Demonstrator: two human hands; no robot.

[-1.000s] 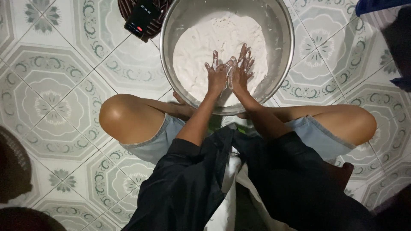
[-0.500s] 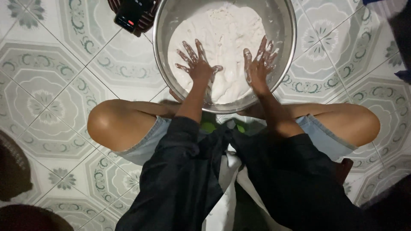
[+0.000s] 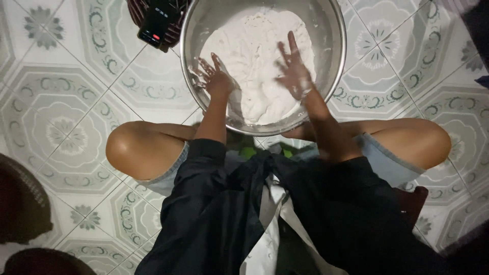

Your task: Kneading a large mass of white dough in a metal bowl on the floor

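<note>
A large steel bowl [image 3: 336,61] stands on the tiled floor in front of my knees. It holds a mass of white dough [image 3: 260,61]. My left hand [image 3: 216,79] rests against the dough's left edge, fingers spread and coated in white. My right hand [image 3: 293,71] lies flat on top of the dough, fingers apart and floury. Neither hand grips anything.
A dark phone [image 3: 158,23] lies on a dark round object at the bowl's upper left. Dark baskets [image 3: 20,203] sit at the left edge. My bare knees [image 3: 132,147] flank the bowl; a black apron covers my lap. Patterned tiles surround everything.
My hands were pressed together at the bowl's near side, then parted. Both now lie further apart on the dough, the right one reaching further in.
</note>
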